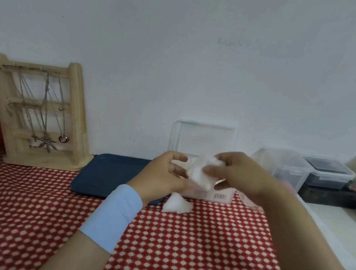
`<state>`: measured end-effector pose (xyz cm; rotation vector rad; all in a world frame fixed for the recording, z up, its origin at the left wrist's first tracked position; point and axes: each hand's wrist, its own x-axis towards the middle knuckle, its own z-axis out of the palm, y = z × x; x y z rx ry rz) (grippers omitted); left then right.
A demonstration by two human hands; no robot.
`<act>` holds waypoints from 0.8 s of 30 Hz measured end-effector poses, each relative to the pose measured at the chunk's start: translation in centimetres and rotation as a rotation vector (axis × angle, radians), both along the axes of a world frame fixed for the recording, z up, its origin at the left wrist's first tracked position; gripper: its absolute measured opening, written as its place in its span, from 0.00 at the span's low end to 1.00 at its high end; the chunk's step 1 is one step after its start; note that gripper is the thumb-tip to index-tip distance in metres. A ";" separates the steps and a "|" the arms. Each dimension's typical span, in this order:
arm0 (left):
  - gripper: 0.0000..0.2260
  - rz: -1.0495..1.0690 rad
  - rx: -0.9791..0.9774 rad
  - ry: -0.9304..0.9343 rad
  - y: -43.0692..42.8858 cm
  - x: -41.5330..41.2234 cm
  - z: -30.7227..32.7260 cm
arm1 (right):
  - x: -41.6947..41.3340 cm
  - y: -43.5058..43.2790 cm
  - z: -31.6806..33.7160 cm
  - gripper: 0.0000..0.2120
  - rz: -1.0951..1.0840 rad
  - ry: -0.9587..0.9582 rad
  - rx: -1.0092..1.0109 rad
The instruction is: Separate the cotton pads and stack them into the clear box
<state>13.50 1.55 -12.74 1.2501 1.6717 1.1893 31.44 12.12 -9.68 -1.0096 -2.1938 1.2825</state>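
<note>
While both pinch, cotton pads [201,173] bridge hands

I hold a fluffy white clump of cotton pads [202,172] between my left hand [163,177] and right hand [239,172], above the open clear plastic box [204,139]; another white pad [176,203] lies on the red patterned tabletop [188,253].
</note>
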 end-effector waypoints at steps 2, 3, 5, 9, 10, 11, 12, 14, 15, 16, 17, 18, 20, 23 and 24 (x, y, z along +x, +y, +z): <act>0.20 0.086 0.053 0.059 1.4 0.2 0.8 | 0.9 1.2 1.0 0.09 -0.125 0.110 -0.022; 0.17 0.123 0.080 0.119 2.4 0.3 1.3 | 1.4 1.7 1.5 0.09 -0.177 0.134 -0.023; 0.11 0.131 0.109 0.282 4.6 0.8 2.0 | 2.0 2.9 2.4 0.08 -0.234 0.150 -0.026; 0.12 -0.121 0.012 0.694 8.6 3.1 1.9 | 2.5 4.8 2.3 0.09 -0.276 0.103 -0.063; 0.13 -0.180 -0.048 0.798 9.3 3.7 1.6 | 2.5 5.0 2.0 0.09 -0.285 0.077 -0.070; 0.14 -0.221 -0.117 0.883 9.9 4.1 1.3 | 2.5 5.2 1.8 0.09 -0.288 0.058 -0.081; 0.15 -0.245 -0.188 0.943 10.3 4.2 1.0 | 2.5 5.3 1.6 0.09 -0.284 0.045 -0.096; 0.15 -0.243 -0.274 1.003 10.7 4.2 0.4 | 2.3 5.4 1.1 0.09 -0.275 0.030 -0.121; 0.14 -0.227 -0.277 1.020 10.7 4.1 0.3 | 2.2 5.5 0.8 0.09 -0.276 0.013 -0.127; 0.13 -0.207 -0.267 1.030 10.8 4.0 0.2 | 2.1 5.6 0.4 0.10 -0.278 -0.009 -0.132; 0.12 -0.191 -0.262 1.032 10.7 3.9 0.3 | 2.0 5.7 0.2 0.12 -0.274 -0.041 -0.136; 0.11 -0.172 -0.269 1.017 10.7 3.8 0.5 | 1.9 5.9 -0.1 0.13 -0.265 -0.095 -0.134; 0.11 -0.157 -0.315 1.004 10.7 3.8 0.9 | 2.0 5.8 -0.3 0.14 -0.245 -0.265 -0.087; 0.14 -0.217 -0.399 1.122 11.2 3.7 1.5 | 1.5 5.3 -0.2 0.10 -0.218 -0.433 0.066; 0.15 -0.229 -0.425 1.160 11.4 3.6 1.5 | 1.2 5.2 -0.3 0.10 -0.203 -0.466 0.120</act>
